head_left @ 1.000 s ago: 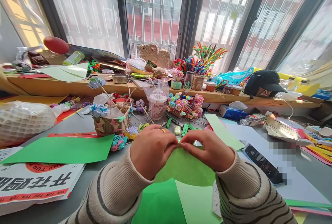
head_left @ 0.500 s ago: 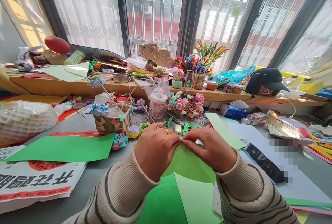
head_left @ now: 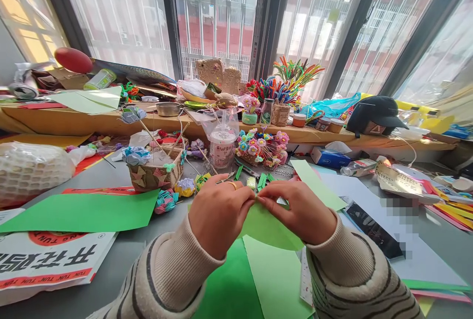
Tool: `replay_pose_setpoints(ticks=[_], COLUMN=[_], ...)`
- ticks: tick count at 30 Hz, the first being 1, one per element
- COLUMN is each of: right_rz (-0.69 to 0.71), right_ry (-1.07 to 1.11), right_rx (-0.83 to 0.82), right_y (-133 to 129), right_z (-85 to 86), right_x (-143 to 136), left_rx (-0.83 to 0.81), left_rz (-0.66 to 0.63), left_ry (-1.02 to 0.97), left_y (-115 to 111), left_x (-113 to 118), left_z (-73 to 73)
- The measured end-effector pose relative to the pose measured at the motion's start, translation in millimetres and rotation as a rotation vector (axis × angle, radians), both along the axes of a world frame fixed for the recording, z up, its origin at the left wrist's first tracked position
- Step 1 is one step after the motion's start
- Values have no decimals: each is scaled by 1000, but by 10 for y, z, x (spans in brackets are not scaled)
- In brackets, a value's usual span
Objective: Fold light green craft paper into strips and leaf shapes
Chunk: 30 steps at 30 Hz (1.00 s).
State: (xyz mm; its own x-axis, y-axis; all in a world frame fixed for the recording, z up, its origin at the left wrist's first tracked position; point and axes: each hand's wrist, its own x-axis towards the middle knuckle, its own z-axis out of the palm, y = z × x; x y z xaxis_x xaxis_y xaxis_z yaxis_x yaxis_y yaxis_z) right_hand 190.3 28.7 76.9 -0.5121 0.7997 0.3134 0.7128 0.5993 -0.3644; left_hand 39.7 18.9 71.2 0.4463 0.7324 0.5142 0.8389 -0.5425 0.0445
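My left hand [head_left: 221, 213] and my right hand [head_left: 301, 209] meet at the middle, fingertips pinched close together over the table. Both pinch the top edge of a light green paper [head_left: 271, 225] that hangs below the fingers. A ring shows on my left hand. Beneath lie a dark green sheet [head_left: 229, 284] and a pale green sheet [head_left: 275, 279]. Just beyond the fingertips are small green strips [head_left: 262, 181] and a small pale yellow-green block [head_left: 251, 182].
To the left are a green sheet [head_left: 84, 210], a printed bag [head_left: 55, 260] and a flower basket [head_left: 157, 174]. A lidded cup [head_left: 222, 149] and crocheted flowers [head_left: 254, 146] stand ahead. On the right lie a phone [head_left: 373, 228], white paper [head_left: 417, 255] and a tissue box [head_left: 328, 157].
The view has shifted slightly, so most things appear a little farther left. Both hands keep their pinch, and the light green paper's lower edge sits slightly higher.
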Motion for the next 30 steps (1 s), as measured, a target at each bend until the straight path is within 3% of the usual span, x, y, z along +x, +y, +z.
replay_pose_setpoints(ticks=[6, 14, 26, 30], right_rz=[-67, -120, -42, -48], right_ry=[-32, -8, -16, -30], right_rx=[62, 146, 55, 43], right_y=[-60, -193, -125, -120], right_z=[3, 64, 30, 31], right_x=[-32, -63, 2, -1], left_rx=[103, 223, -9, -7], left_rz=[23, -45, -77, -71], left_ry=[2, -98, -39, -26], left_y=[-32, -93, -47, -40], left_x=[39, 27, -21, -13], left_z=[-13, 44, 80, 59])
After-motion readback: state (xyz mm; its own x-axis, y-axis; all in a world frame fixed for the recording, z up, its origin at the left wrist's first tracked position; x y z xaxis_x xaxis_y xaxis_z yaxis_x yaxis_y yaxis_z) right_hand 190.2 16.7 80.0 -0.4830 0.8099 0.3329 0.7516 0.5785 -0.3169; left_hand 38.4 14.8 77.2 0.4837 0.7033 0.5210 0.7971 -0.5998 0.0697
